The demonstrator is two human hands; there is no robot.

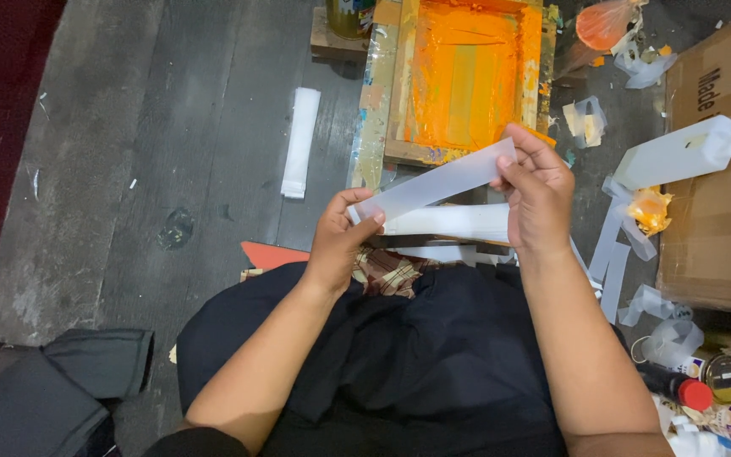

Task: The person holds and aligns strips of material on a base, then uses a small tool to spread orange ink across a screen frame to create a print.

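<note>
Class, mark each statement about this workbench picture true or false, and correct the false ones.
1. Both hands hold one translucent strip. True: the left hand pinches its lower end and the right hand its upper end; the translucent strip spans between them.
2. The wooden frame is coated in blue ink. False: the wooden frame holds orange ink.
3. A folded white stack lies on the floor left of the frame. True: the folded white stack.
4. The cardboard box is on the left. False: the cardboard box is on the right.
</note>
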